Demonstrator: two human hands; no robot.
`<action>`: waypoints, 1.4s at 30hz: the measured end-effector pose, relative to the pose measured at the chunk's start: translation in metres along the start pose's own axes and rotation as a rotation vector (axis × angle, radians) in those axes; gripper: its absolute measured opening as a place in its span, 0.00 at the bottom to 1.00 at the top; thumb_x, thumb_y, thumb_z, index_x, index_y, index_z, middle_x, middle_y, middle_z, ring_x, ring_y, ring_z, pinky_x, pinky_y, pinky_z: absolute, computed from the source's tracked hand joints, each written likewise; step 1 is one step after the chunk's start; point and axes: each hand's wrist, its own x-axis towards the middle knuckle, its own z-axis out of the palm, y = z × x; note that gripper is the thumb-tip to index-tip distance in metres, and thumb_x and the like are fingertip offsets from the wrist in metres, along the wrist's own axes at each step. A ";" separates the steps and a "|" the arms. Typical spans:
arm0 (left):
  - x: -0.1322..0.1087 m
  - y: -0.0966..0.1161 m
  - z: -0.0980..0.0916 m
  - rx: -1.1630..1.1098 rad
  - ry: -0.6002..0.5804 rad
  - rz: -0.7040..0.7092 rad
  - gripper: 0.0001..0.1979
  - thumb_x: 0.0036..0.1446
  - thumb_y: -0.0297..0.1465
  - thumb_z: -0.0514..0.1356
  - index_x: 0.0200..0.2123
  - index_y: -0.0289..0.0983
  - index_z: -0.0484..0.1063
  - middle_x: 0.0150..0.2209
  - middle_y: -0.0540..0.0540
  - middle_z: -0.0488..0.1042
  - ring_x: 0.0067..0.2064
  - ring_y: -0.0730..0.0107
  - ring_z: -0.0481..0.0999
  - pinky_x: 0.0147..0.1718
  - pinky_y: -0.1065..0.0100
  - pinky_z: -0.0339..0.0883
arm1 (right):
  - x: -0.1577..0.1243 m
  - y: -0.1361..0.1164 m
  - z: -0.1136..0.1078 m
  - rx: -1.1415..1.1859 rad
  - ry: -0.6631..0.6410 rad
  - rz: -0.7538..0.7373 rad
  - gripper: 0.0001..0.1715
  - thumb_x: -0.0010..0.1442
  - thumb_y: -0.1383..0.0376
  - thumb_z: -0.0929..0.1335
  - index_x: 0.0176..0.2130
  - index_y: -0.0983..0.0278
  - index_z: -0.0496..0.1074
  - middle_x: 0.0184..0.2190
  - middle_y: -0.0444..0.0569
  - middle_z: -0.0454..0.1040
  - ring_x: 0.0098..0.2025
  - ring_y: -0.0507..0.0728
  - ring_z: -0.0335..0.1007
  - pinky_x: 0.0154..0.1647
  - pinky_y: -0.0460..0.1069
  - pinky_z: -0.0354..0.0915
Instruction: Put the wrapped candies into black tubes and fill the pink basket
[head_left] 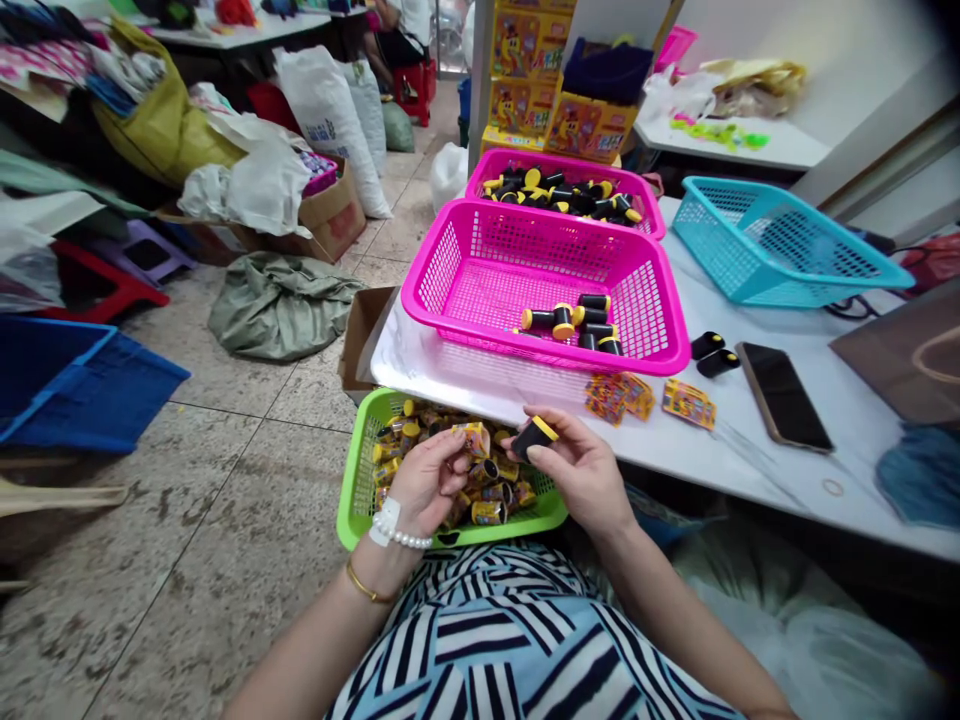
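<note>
Between the fingers of my left hand (pixel 427 478) is a printed yellow-orange label (pixel 474 438). My right hand (pixel 585 475) grips a small black cylinder with a yellow cap (pixel 534 437), tilted close to the label. Both hands are over a green basket (pixel 347 500) on my lap side of the table, which holds many labelled cylinders (pixel 489 512). On the table edge past my right hand lie loose printed labels (pixel 619 396) and another small stack of labels (pixel 688 402).
A pink basket (pixel 465 335) holds several black cylinders (pixel 562 320); a fuller pink basket (pixel 652 200) stands behind it. To the right are two black cylinders (pixel 718 362), a phone (pixel 784 395) and a blue basket (pixel 787 265). A green sack (pixel 277 305) lies on the floor.
</note>
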 end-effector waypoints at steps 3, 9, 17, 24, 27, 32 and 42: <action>0.002 -0.003 0.000 -0.034 -0.011 -0.045 0.13 0.45 0.28 0.71 0.34 0.28 0.75 0.29 0.50 0.72 0.20 0.87 0.61 0.11 0.84 0.45 | 0.003 0.006 0.001 0.036 -0.010 0.008 0.25 0.52 0.56 0.76 0.48 0.59 0.72 0.40 0.50 0.80 0.45 0.59 0.78 0.51 0.56 0.72; -0.001 -0.006 0.007 -0.152 -0.045 -0.123 0.11 0.47 0.27 0.70 0.33 0.29 0.74 0.27 0.51 0.71 0.20 0.87 0.61 0.11 0.84 0.45 | 0.006 0.016 0.013 0.011 0.007 -0.002 0.22 0.52 0.55 0.76 0.44 0.60 0.73 0.46 0.51 0.79 0.49 0.59 0.76 0.55 0.56 0.70; -0.003 -0.006 0.005 -0.154 -0.034 -0.086 0.12 0.44 0.29 0.72 0.30 0.30 0.73 0.26 0.51 0.71 0.18 0.87 0.58 0.11 0.83 0.45 | 0.001 0.009 0.018 -0.163 0.058 -0.055 0.17 0.53 0.62 0.75 0.42 0.61 0.71 0.43 0.51 0.80 0.44 0.56 0.79 0.47 0.51 0.75; -0.012 -0.011 0.006 0.128 0.019 0.091 0.16 0.46 0.37 0.72 0.29 0.29 0.75 0.21 0.50 0.69 0.20 0.82 0.62 0.14 0.81 0.50 | -0.001 0.016 0.010 -0.503 -0.016 -0.234 0.17 0.54 0.64 0.74 0.44 0.60 0.71 0.42 0.49 0.79 0.40 0.56 0.78 0.43 0.51 0.75; -0.017 -0.012 0.004 0.188 0.038 0.163 0.17 0.49 0.38 0.70 0.36 0.30 0.77 0.22 0.50 0.69 0.21 0.82 0.62 0.16 0.80 0.53 | -0.003 0.020 0.009 -0.582 0.096 -0.325 0.16 0.52 0.62 0.76 0.41 0.60 0.73 0.37 0.48 0.78 0.36 0.56 0.76 0.39 0.50 0.74; -0.020 -0.006 -0.004 0.331 -0.066 0.183 0.25 0.50 0.37 0.70 0.50 0.36 0.73 0.31 0.49 0.73 0.25 0.79 0.68 0.21 0.76 0.61 | -0.005 0.022 0.011 -0.516 0.028 -0.380 0.19 0.51 0.62 0.77 0.43 0.60 0.74 0.37 0.48 0.75 0.32 0.53 0.72 0.28 0.46 0.70; -0.011 -0.009 -0.010 0.532 -0.144 0.107 0.20 0.45 0.36 0.72 0.40 0.32 0.76 0.29 0.49 0.75 0.25 0.78 0.70 0.26 0.73 0.66 | -0.013 0.026 0.005 -0.655 -0.109 -0.474 0.27 0.57 0.71 0.72 0.55 0.56 0.72 0.43 0.50 0.73 0.40 0.54 0.73 0.40 0.49 0.74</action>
